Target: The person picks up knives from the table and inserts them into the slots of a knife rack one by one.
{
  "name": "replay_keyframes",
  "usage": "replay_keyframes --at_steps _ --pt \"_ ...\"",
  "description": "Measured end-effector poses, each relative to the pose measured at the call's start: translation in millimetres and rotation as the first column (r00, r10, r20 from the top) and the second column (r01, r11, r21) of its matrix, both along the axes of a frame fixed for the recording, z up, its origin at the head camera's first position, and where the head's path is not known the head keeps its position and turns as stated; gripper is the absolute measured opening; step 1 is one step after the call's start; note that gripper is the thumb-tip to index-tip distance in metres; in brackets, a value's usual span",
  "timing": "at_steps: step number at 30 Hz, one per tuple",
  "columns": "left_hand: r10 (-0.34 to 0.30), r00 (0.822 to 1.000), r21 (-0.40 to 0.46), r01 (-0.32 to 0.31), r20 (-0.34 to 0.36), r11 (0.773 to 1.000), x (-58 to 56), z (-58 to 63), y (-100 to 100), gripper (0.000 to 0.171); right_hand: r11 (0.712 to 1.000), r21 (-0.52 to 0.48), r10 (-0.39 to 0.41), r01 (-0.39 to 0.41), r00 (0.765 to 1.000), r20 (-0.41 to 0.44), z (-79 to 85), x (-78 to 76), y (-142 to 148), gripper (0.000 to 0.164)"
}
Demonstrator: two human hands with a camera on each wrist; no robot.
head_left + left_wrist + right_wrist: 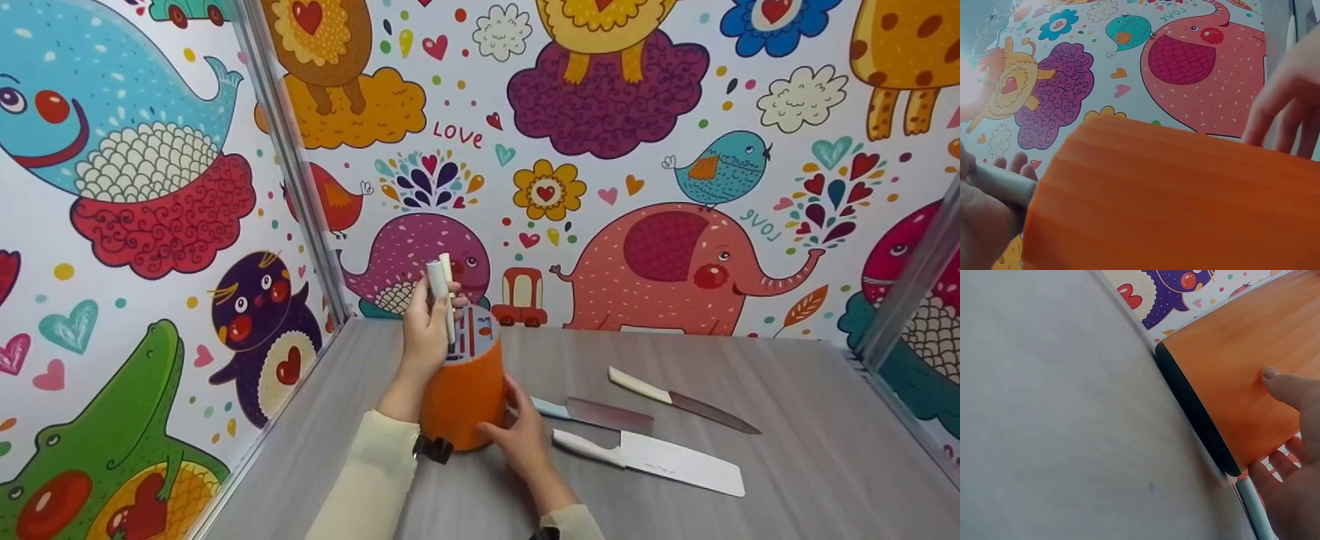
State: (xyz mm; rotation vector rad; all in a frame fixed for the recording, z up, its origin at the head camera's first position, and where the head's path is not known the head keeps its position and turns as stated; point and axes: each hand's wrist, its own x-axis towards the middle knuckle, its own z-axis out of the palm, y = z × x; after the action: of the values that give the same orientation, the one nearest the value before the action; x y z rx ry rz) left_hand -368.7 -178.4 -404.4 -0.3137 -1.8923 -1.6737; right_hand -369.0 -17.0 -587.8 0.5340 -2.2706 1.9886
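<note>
My left hand [426, 334] grips a pale handle [436, 280] atop the orange block [466, 397], which stands on the table [795, 495]; my right hand [525, 435] holds its lower side, thumb and fingers apart. Right-wrist view shows a dark base [1196, 410], outside the left-wrist frame.

Head view evenly bright. White glare [968, 84] burns above the left hand [988, 219]; the ribbed orange plastic knife holder [1174, 197] looks dim. Left of the right hand [1297, 495], the grey bench [1061, 410] blurs.
</note>
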Motion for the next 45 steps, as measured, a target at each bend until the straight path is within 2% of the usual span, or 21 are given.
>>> replay_keyframes --at_steps 6,11,14,16,19,21,24,26,28,30,32,35,38,41,45 --pt "-0.011 0.999 0.002 0.011 0.047 1.000 -1.5 -8.8 0.0 0.040 1.000 -0.005 0.002 -0.002 1.000 -0.016 -1.2 -1.8 -0.3 0.088" --pt "-0.014 0.999 0.021 0.013 0.038 1.000 -2.0 -9.1 1.3 0.038 1.000 -0.009 0.004 -0.004 0.999 -0.048 0.3 -4.2 -0.4 0.088" --pt "0.003 0.999 0.057 -0.005 0.044 0.998 -2.7 -9.3 3.2 0.044 1.000 -0.006 0.004 -0.004 0.999 -0.049 1.0 -4.1 0.2 0.087" --pt "0.049 0.998 0.080 -0.052 0.046 0.995 -2.4 -11.1 5.0 0.051 1.000 0.000 -0.003 0.003 0.999 -0.039 0.9 -3.4 0.8 0.087" --pt "0.156 0.988 0.127 -0.155 0.004 0.980 0.5 -16.2 8.1 0.061 1.000 0.010 -0.015 0.016 1.000 -0.020 1.1 -1.8 1.2 0.088" --pt "0.243 0.969 0.151 -0.234 -0.042 0.960 4.7 -21.7 9.5 0.065 1.000 0.009 -0.014 0.014 1.000 0.000 1.4 -1.3 1.2 0.089" --pt "0.354 0.929 0.141 -0.338 -0.109 0.931 12.5 -34.6 8.6 0.068 1.000 -0.003 0.002 -0.002 1.000 0.009 2.1 -1.7 0.7 0.089" --pt "0.400 0.907 0.094 -0.390 -0.129 0.916 16.6 -47.9 5.5 0.074 1.000 -0.016 0.010 -0.010 1.000 0.013 2.5 -2.7 0.7 0.088" --pt "0.417 0.901 0.037 -0.416 -0.120 0.909 20.3 -63.2 1.5 0.083 1.000 -0.021 0.009 -0.009 1.000 0.004 2.9 -3.8 0.7 0.087" --pt "0.402 0.912 -0.010 -0.404 -0.085 0.915 23.4 -79.6 -3.7 0.094 1.000 -0.019 0.005 -0.005 1.000 -0.001 2.5 -4.6 0.5 0.087" --pt "0.362 0.932 -0.035 -0.363 -0.030 0.931 26.7 -94.6 -9.0 0.105 1.000 -0.016 0.007 -0.007 1.000 -0.001 2.3 -4.7 0.2 0.086" --pt "0.272 0.960 -0.005 -0.272 0.060 0.962 30.5 -110.6 -17.6 0.117 1.000 -0.014 0.012 -0.012 1.000 -0.004 1.7 -4.2 0.1 0.086" --pt "0.185 0.975 0.043 -0.191 0.124 0.981 31.2 -118.3 -26.0 0.123 1.000 -0.023 0.016 -0.017 1.000 -0.017 1.5 -4.1 0.7 0.087" --pt "0.137 0.974 0.038 -0.146 0.179 0.989 29.7 -122.6 -32.6 0.127 1.000 -0.022 0.006 -0.007 0.999 -0.042 0.7 -4.0 1.3 0.086" --pt "0.116 0.958 -0.010 -0.118 0.262 0.993 29.9 -130.6 -34.7 0.125 1.000 -0.019 -0.012 0.012 0.999 -0.043 -2.5 -0.8 1.4 0.083"
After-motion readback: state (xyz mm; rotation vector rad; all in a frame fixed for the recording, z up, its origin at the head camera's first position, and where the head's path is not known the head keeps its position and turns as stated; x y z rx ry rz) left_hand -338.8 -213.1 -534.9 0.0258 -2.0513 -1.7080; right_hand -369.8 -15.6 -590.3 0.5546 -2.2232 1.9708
